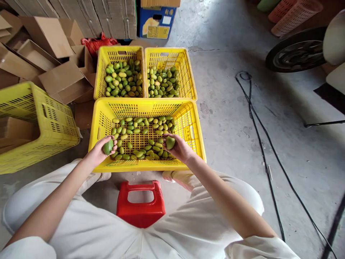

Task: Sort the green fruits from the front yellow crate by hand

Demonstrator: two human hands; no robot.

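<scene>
My left hand (100,151) is closed around a green mango (108,147) by the near left corner of the large yellow crate (147,165). Over the right part of that crate, my right hand (181,148) grips another green mango (170,142). Green and yellowish mangoes (137,131) lie scattered on the crate's slotted floor, mostly along its far and near sides. Behind it stand two more yellow crates, the left one (96,73) and the right one (192,77), both holding many mangoes.
A red plastic stool (140,212) sits between my legs. Cardboard boxes (64,77) and a tilted yellow crate (54,126) are at left. A blue carton (157,23) stands behind. On the right, a black cable (262,144) crosses the concrete floor near a wheel (296,52).
</scene>
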